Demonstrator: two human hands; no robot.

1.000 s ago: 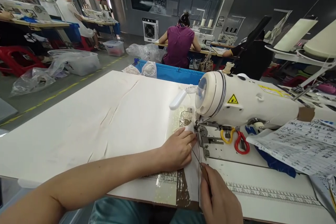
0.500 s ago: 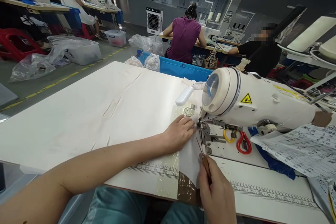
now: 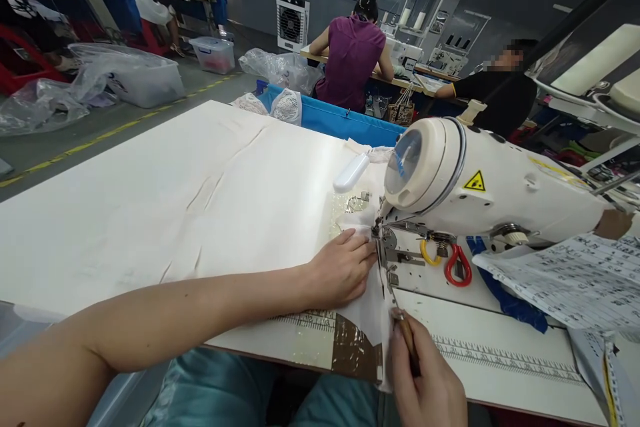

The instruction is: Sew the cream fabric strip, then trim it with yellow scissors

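White fabric (image 3: 367,312) lies along the left side of the sewing machine (image 3: 480,180), running under its needle area. My left hand (image 3: 340,267) rests flat on this fabric, fingers stretched toward the presser foot (image 3: 377,229). Just below the machine's metal plate, my right hand (image 3: 425,373) is closed around the wooden handle (image 3: 409,340) of a thin pointed tool. Its metal tip reaches up along the fabric edge. Red-handled scissors (image 3: 458,267) lie right of the needle area.
A white oblong object (image 3: 351,173) lies behind my left hand. Written sheets (image 3: 565,280) hang at the right. Behind the table (image 3: 125,213) are a blue bin (image 3: 345,125) and a person in a purple top (image 3: 350,60). A ruler strip (image 3: 505,360) runs along the front.
My left hand has come slightly nearer, its fingers more spread on the fabric. My right hand and tool have shifted right and down. The view has tilted a little.
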